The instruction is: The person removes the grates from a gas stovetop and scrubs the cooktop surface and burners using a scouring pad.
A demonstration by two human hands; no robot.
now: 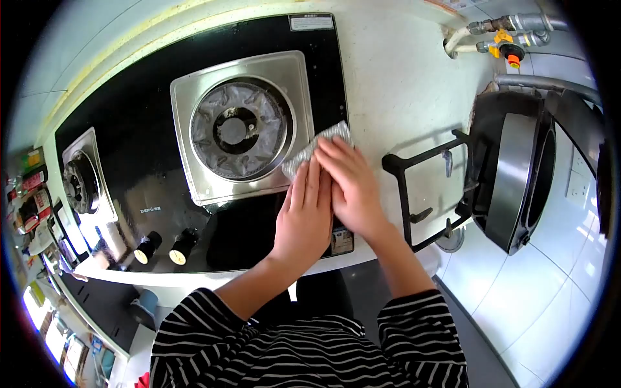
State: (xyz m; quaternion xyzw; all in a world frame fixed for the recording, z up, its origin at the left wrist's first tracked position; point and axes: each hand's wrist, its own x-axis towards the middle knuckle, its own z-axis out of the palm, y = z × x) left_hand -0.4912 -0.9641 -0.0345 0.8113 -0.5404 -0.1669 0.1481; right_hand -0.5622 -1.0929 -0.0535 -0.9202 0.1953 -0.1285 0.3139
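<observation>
A grey patterned cloth (299, 160) lies under both hands at the right edge of the steel burner plate (187, 155) on the black glass stove (136, 187). My left hand (305, 210) rests on the cloth with its fingers stretched forward and close together. Just right of it, my right hand (349, 184) presses on the cloth too, fingers extended and partly against the left hand. The palms hide part of the cloth. Left of the hands, the round burner (239, 129) shows without a pan support on it.
A black pan support (402, 194) lies on the white counter (381, 77) to the right. Beyond it stands a black range-like metal housing (511, 174). Gas pipes with a yellow valve (501, 37) are at the upper right. Two knobs (183, 247) and a second burner (81, 183) are at left.
</observation>
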